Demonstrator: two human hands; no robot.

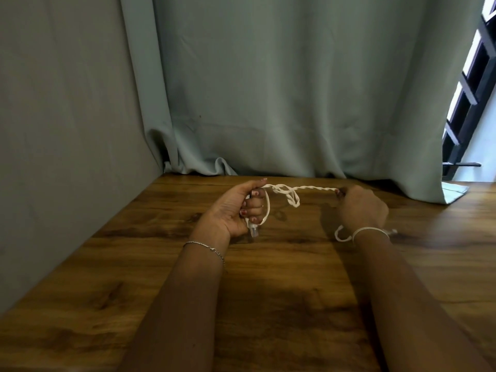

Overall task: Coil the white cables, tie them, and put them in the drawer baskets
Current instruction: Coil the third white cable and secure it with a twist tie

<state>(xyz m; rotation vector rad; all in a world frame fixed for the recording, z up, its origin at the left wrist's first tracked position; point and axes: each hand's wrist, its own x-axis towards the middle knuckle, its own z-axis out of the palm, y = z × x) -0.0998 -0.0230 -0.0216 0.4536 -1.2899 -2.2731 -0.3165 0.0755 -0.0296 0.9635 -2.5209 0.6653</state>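
A thin white cable [311,188] is stretched between both hands a little above the wooden table [268,277]. My left hand [239,208] is closed around a loop of it, with the plug end sticking out below the palm. My right hand [362,208] pinches the other stretch of the cable at its fingertips. The span between the hands is twisted, and a small loose loop hangs from it near the left hand. More white cable loops out beside my right wrist. No drawer or basket is in view.
A grey-green curtain [295,89] hangs along the table's far edge, its hem resting on the wood. A grey wall [67,130] borders the table on the left. At the far right stands a window with dark bars [472,89].
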